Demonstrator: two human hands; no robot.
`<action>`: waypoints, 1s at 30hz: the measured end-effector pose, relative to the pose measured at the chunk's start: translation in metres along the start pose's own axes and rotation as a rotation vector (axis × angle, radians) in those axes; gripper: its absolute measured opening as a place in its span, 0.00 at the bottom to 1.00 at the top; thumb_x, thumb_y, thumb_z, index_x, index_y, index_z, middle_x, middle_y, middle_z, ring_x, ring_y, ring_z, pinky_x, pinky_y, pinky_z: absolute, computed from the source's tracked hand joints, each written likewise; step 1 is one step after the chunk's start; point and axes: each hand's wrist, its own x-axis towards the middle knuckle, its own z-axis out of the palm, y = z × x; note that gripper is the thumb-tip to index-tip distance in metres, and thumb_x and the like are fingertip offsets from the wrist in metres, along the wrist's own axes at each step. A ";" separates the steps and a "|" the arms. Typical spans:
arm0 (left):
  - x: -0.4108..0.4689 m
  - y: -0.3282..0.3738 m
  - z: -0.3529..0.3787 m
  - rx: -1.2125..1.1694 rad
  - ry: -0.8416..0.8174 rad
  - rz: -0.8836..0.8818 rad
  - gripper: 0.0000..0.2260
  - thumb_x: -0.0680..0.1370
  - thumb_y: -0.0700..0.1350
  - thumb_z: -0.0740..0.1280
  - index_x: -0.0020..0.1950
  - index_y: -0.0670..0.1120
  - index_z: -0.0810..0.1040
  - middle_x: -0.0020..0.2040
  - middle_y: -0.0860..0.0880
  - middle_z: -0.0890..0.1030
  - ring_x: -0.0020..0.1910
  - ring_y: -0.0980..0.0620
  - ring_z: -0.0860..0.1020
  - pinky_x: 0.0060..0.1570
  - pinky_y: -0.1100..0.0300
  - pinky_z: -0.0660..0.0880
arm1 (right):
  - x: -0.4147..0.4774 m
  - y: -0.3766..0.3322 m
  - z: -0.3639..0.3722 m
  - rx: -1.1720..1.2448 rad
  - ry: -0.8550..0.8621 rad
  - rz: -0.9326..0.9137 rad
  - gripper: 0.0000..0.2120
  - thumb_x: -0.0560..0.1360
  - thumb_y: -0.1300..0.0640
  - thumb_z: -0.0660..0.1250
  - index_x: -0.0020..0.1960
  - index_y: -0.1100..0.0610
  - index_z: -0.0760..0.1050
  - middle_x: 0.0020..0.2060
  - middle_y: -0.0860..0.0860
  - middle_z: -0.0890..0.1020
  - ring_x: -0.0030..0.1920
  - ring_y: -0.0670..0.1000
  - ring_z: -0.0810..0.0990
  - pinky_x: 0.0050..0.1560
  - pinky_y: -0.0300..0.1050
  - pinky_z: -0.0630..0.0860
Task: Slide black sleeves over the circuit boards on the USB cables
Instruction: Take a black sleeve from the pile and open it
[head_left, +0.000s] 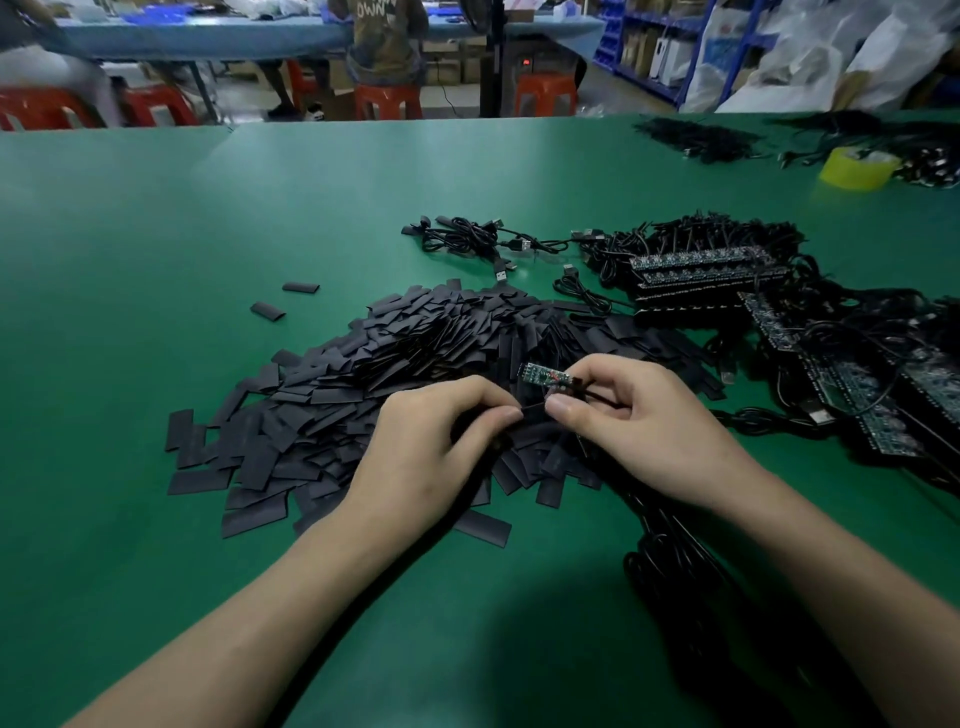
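Pinching a black sleeve just above the sleeve pile, the left hand nearly touches the right hand, which grips a small circuit board over the green table.

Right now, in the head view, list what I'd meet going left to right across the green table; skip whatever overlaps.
nearer stray sleeve → left hand, pinching a black sleeve → circuit board → right hand, holding that board → yellow tape roll
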 end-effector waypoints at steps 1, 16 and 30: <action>-0.001 0.000 0.000 -0.058 -0.005 -0.018 0.03 0.79 0.44 0.73 0.48 0.53 0.85 0.40 0.62 0.84 0.40 0.62 0.82 0.42 0.70 0.73 | 0.000 0.000 0.001 0.037 -0.020 0.004 0.06 0.78 0.49 0.71 0.46 0.50 0.81 0.36 0.43 0.84 0.36 0.39 0.80 0.41 0.35 0.72; -0.003 0.005 -0.005 0.018 0.204 0.191 0.09 0.74 0.44 0.79 0.53 0.44 0.88 0.47 0.52 0.86 0.46 0.58 0.83 0.50 0.62 0.78 | -0.005 -0.006 0.001 0.204 0.023 -0.080 0.16 0.82 0.44 0.62 0.44 0.52 0.81 0.25 0.41 0.73 0.27 0.39 0.69 0.34 0.33 0.66; -0.002 0.007 -0.012 -0.038 0.206 0.110 0.08 0.73 0.43 0.78 0.51 0.45 0.88 0.46 0.55 0.86 0.44 0.61 0.82 0.47 0.69 0.75 | -0.008 -0.010 -0.007 0.106 -0.057 -0.083 0.20 0.78 0.37 0.61 0.39 0.50 0.78 0.29 0.63 0.66 0.29 0.57 0.64 0.34 0.51 0.61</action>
